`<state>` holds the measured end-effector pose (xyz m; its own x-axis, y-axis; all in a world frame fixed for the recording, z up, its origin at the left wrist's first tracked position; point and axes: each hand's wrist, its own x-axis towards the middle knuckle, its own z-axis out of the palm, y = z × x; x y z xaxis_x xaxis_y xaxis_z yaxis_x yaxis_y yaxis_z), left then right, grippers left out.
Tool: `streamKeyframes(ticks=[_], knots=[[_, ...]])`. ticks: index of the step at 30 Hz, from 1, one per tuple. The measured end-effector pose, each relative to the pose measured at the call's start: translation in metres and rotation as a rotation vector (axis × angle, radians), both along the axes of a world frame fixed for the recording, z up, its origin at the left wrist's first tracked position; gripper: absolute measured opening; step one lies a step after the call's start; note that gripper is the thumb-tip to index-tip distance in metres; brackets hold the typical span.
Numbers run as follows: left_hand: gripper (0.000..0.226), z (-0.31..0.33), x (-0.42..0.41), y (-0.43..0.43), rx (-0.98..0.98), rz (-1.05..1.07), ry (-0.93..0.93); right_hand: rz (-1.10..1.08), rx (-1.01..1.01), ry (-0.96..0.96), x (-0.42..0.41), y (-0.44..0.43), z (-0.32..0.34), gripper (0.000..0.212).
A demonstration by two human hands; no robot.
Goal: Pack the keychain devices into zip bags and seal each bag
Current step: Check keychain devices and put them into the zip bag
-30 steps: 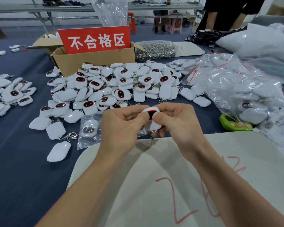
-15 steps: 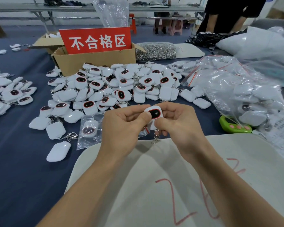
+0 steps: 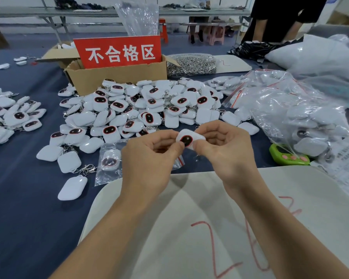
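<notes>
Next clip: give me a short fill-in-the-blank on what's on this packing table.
The left hand and the right hand pinch one ____ keychain device with a dark face.
The sign in the cardboard box is ____ with white characters.
The zip bag beside the left hand holds ____ device.
The green gadget lies on the right hand's ____ side.
Missing words: white, red, one, right.

The table [image 3: 18, 208] is covered with a dark blue cloth, and a big heap of white keychain devices [image 3: 141, 109] lies in the middle of it, just in front of a cardboard box [image 3: 113, 77]. A smaller heap [image 3: 10, 119] lies at the left edge. Near the front there is a white board [image 3: 169, 228] with red marks, a zip bag [image 3: 109, 162] with one device inside touching its left corner, and at the right a green gadget [image 3: 288, 158] beside a pile of clear bags [image 3: 290, 109].
</notes>
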<state>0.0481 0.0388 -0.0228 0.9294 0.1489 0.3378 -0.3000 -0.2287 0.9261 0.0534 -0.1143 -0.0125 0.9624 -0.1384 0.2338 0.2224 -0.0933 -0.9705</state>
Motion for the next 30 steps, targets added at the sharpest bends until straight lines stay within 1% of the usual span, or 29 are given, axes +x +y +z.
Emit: streamKeyframes(ticks=[2,4,8,12,14,16,19,22,24,25,27,28,30], knots=[[0.031,-0.002,-0.003,-0.002,0.079,0.045,-0.012,-0.025,-0.035,-0.014,0.001,-0.002,-0.002,0.020],[0.035,-0.002,-0.006,-0.003,0.113,0.064,-0.044,-0.045,-0.065,-0.023,0.000,-0.001,-0.003,0.018],[0.040,-0.001,-0.006,-0.001,0.104,0.043,-0.054,-0.052,-0.096,-0.041,0.001,0.000,-0.003,0.021],[0.042,-0.001,-0.004,-0.002,0.103,0.041,-0.056,-0.039,-0.086,-0.040,0.001,-0.001,-0.003,0.019],[0.045,-0.001,-0.003,-0.003,0.052,0.004,-0.062,-0.027,-0.081,-0.045,0.000,0.000,-0.001,0.017],[0.041,0.000,-0.003,-0.003,-0.024,-0.044,-0.053,-0.032,-0.069,-0.055,0.000,0.000,0.000,0.017],[0.024,0.001,-0.001,-0.004,-0.146,-0.015,0.024,-0.039,-0.105,-0.067,0.000,0.002,0.000,0.032],[0.029,0.002,0.004,-0.001,-0.323,0.035,0.113,0.035,-0.187,-0.079,-0.002,0.003,0.000,0.042],[0.027,0.001,0.007,0.002,-0.368,0.038,0.139,0.049,-0.229,-0.083,-0.002,0.004,-0.002,0.041],[0.025,-0.001,0.008,0.003,-0.355,0.028,0.131,0.047,-0.219,-0.068,-0.002,0.004,-0.002,0.034],[0.025,-0.002,0.007,0.004,-0.294,0.001,0.088,0.042,-0.205,-0.045,-0.002,0.004,-0.003,0.007],[0.026,-0.002,0.006,0.004,-0.245,-0.006,0.062,0.032,-0.224,-0.045,-0.002,0.004,-0.003,0.008],[0.013,-0.003,0.006,0.006,-0.160,-0.006,0.015,0.025,-0.243,-0.047,0.000,0.002,-0.005,0.022]])
